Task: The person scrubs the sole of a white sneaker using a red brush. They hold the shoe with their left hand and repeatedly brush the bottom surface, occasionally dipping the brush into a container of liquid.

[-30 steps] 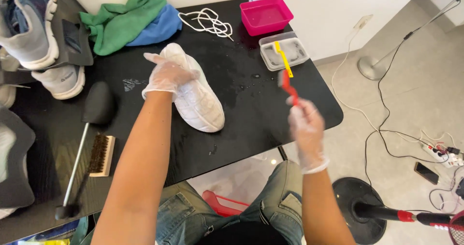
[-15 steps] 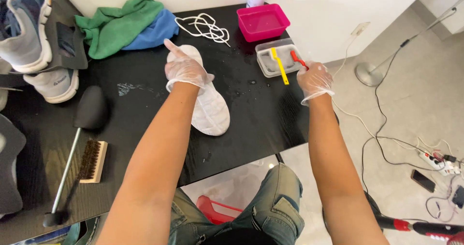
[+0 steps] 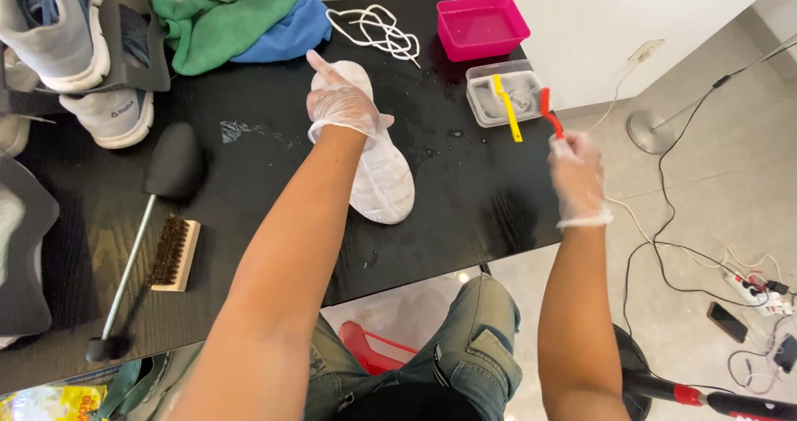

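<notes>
A white shoe (image 3: pixel 382 176) lies sole-up on the black table (image 3: pixel 465 197). My gloved left hand (image 3: pixel 340 105) presses on its far end, index finger pointing away. My gloved right hand (image 3: pixel 574 176), blurred, hovers past the table's right edge and grips a red brush (image 3: pixel 548 112) by its handle. The brush head is beside a clear tray (image 3: pixel 506 93) that holds a yellow brush (image 3: pixel 506 105).
A pink tub (image 3: pixel 481 26) and white laces (image 3: pixel 374 26) lie at the back. Green and blue cloths (image 3: pixel 232 18) sit back left, grey shoes (image 3: pixel 75 47) far left. A wooden brush (image 3: pixel 173 253) and a shoe tree (image 3: pixel 158 197) lie front left. Cables cross the floor on the right.
My right hand went to the tray with the red brush and has now drawn back to the right, still holding it. My left hand stays on the shoe.
</notes>
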